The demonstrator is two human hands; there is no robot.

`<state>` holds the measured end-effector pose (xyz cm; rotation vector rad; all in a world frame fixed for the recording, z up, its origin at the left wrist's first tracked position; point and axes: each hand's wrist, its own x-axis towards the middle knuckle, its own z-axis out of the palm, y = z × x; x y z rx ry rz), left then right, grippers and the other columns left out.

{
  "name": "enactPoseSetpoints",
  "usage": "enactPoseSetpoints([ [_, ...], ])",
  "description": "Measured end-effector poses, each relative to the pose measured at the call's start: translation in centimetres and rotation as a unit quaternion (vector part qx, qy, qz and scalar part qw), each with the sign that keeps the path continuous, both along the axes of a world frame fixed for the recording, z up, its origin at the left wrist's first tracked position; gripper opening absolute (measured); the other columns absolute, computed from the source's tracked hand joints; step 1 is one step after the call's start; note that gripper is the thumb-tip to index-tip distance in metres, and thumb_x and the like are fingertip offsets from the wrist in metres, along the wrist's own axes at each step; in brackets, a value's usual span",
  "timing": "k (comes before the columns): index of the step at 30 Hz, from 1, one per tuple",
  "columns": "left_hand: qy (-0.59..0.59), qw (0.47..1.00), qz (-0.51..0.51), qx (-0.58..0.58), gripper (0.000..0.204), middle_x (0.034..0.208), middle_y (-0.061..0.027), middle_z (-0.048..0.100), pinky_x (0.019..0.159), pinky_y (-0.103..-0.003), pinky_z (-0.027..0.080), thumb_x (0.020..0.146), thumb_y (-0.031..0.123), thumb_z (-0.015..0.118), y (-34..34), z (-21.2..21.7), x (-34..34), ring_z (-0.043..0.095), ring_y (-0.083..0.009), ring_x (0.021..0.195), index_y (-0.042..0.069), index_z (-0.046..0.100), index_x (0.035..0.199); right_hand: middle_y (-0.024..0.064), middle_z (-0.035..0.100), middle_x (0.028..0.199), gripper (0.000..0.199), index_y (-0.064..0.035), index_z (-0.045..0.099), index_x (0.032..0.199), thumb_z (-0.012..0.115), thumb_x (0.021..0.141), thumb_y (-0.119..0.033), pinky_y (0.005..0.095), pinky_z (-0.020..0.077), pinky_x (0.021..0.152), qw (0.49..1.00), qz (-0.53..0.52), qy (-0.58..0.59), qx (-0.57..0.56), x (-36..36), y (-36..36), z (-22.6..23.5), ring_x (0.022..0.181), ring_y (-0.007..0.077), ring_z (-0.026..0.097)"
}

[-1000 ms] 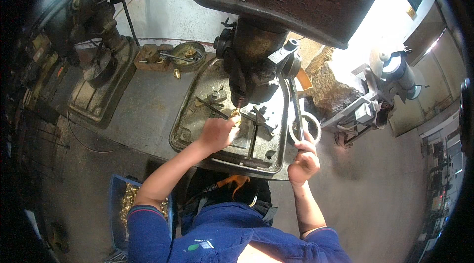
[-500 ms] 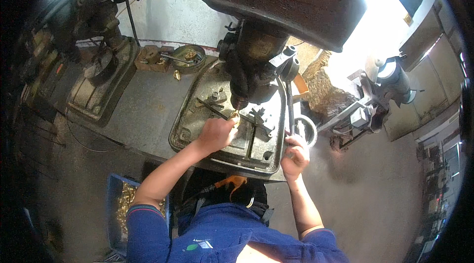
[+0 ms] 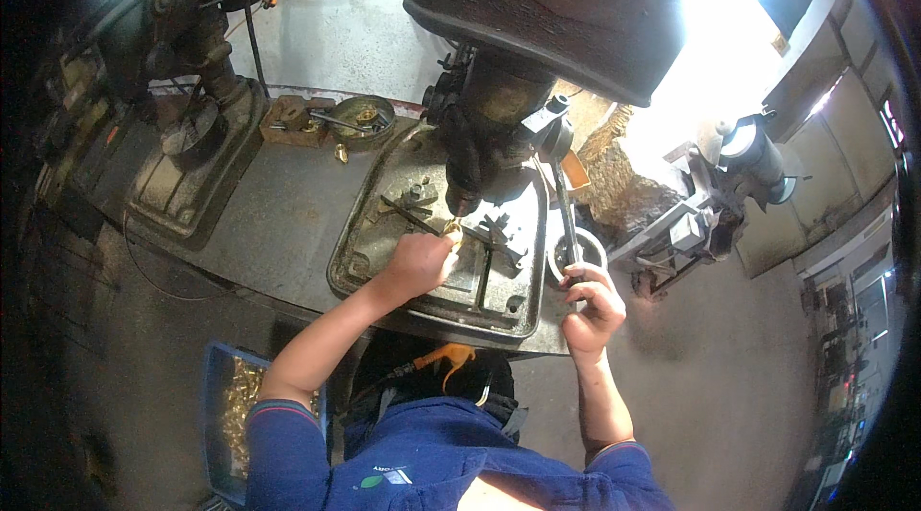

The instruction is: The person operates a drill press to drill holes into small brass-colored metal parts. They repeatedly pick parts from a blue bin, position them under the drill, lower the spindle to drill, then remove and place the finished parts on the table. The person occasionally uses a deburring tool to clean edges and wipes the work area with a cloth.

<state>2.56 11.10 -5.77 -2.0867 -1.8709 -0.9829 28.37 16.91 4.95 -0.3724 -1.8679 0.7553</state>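
A dark drill press [image 3: 499,118] stands over a grey metal table plate [image 3: 384,252] with a clamping fixture [image 3: 494,233]. My left hand [image 3: 418,261] rests on the plate and pinches a small brass part [image 3: 449,226] right under the spindle. My right hand [image 3: 593,300] grips the lower end of the long feed lever [image 3: 564,204] at the machine's right side. A white round cup [image 3: 576,257] sits just beside that hand.
A second drill press [image 3: 192,50] stands at the left on the same steel bench [image 3: 269,213]. A round dish with brass bits [image 3: 360,118] and a wooden block [image 3: 288,118] lie behind. A blue crate of brass parts [image 3: 235,396] sits on the floor at lower left. Another machine [image 3: 720,185] stands at the right.
My right hand has shifted slightly up and back down along the feed lever. My left hand has stayed at the part under the spindle.
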Motion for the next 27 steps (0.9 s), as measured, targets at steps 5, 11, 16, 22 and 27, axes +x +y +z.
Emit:
enactPoseSetpoints([
  [5, -0.002, 1.000, 0.000, 0.005, 0.029, 0.060, -0.0121, 0.057, 0.051, -0.046, 0.041, 0.074, 0.023, 0.068, 0.0, -0.4, 0.0, 0.057, -0.0327, 0.057, 0.005, 0.059, 0.094, 0.0168, 0.060, 0.092, 0.020, 0.0045, 0.052, 0.066, 0.041, 0.051, 0.012, 0.0278, 0.0479, 0.064, 0.999, -0.023, -0.010, 0.027, -0.1, -0.4, 1.2, 0.072, 0.0185, 0.057],
  [11, -0.006, 1.000, -0.004, 0.026, 0.027, 0.060, -0.0118, 0.056, 0.050, -0.045, 0.041, 0.074, 0.022, 0.068, -0.1, -0.1, 0.2, 0.057, -0.0327, 0.056, 0.005, 0.058, 0.092, 0.0163, 0.060, 0.089, 0.022, 0.0040, 0.051, 0.065, 0.041, 0.052, 0.017, 0.0241, 0.0462, 0.062, 0.998, -0.028, 0.000, 0.061, 0.0, -0.6, 2.6, 0.071, 0.0160, 0.056],
  [16, -0.006, 1.000, -0.010, 0.015, 0.027, 0.059, -0.0120, 0.055, 0.050, -0.044, 0.041, 0.073, 0.021, 0.069, -0.4, 0.4, 0.2, 0.056, -0.0317, 0.055, 0.004, 0.058, 0.090, 0.0163, 0.061, 0.090, 0.015, 0.0031, 0.052, 0.065, 0.048, 0.056, 0.014, 0.0253, 0.0459, 0.063, 0.995, -0.048, -0.001, 0.093, 0.1, -0.5, 3.2, 0.072, 0.0168, 0.057],
  [22, -0.006, 1.000, -0.004, 0.003, 0.027, 0.059, -0.0112, 0.055, 0.051, -0.043, 0.041, 0.073, 0.021, 0.069, -0.5, 0.5, 0.2, 0.056, -0.0305, 0.056, 0.005, 0.058, 0.090, 0.0190, 0.061, 0.096, 0.011, 0.0023, 0.054, 0.066, 0.052, 0.057, 0.008, 0.0274, 0.0461, 0.071, 0.994, -0.044, 0.016, 0.096, 0.2, -0.6, 4.4, 0.081, 0.0211, 0.058],
  [27, 0.001, 1.000, 0.000, 0.019, 0.027, 0.059, -0.0101, 0.054, 0.051, -0.043, 0.041, 0.073, 0.022, 0.069, -0.6, 0.5, 0.2, 0.056, -0.0299, 0.057, 0.006, 0.059, 0.091, 0.0203, 0.060, 0.103, 0.015, 0.0018, 0.061, 0.074, 0.060, 0.063, -0.008, 0.0355, 0.0432, 0.080, 0.970, -0.123, -0.014, 0.207, 0.0, -0.4, 5.3, 0.089, 0.0271, 0.056],
])
